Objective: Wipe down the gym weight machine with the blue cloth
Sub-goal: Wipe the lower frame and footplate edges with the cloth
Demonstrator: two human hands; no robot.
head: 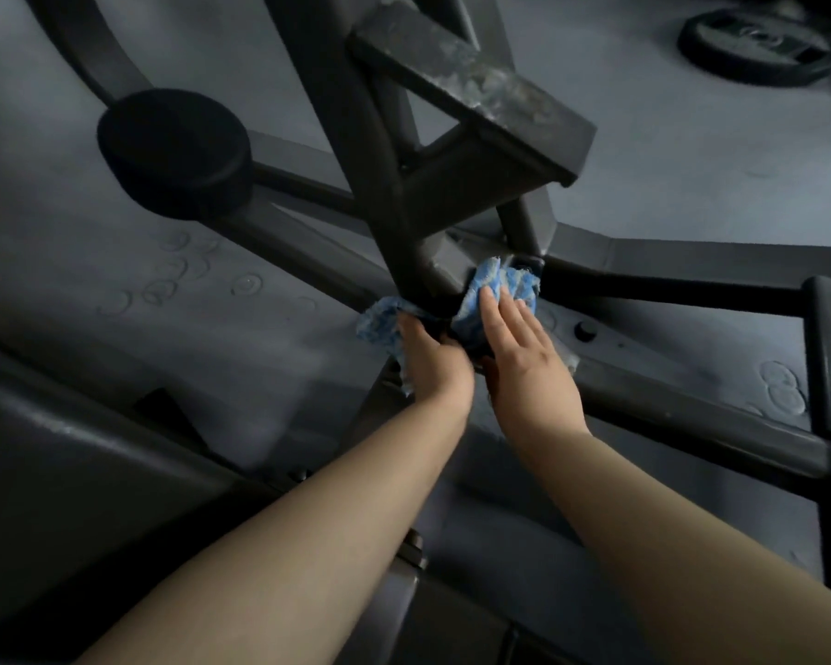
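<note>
Two hands work low on the gym weight machine (404,223), whose dark steel frame fills most of our view, its beams running out from a joint near the centre toward 9, 3 and 12 o'clock. We judge the wiping step to be under way at the foot of the main upright, where the blue cloth (504,290) is wrapped round the post, one end showing at 9 o'clock of it and the other bunched at 3 o'clock. Our left hand (433,362) grips the cloth's near end, fingers curled under it against the post. Our right hand (524,357) lies flat with straight fingers, pressing the bunched end onto the joint. A dusty, scuffed flat bar (476,84) sits at 12 o'clock, and we judge it not yet cleaned. The next move probably calls for sliding the cloth up the post, both hands keeping it taut, then turning to that bar. A round black pad (173,151) stands at 10 o'clock. The floor (116,280) is grey rubber marked with ring prints, and a weight plate (759,45) lies on it at 1 o'clock. The room is dim.
</note>
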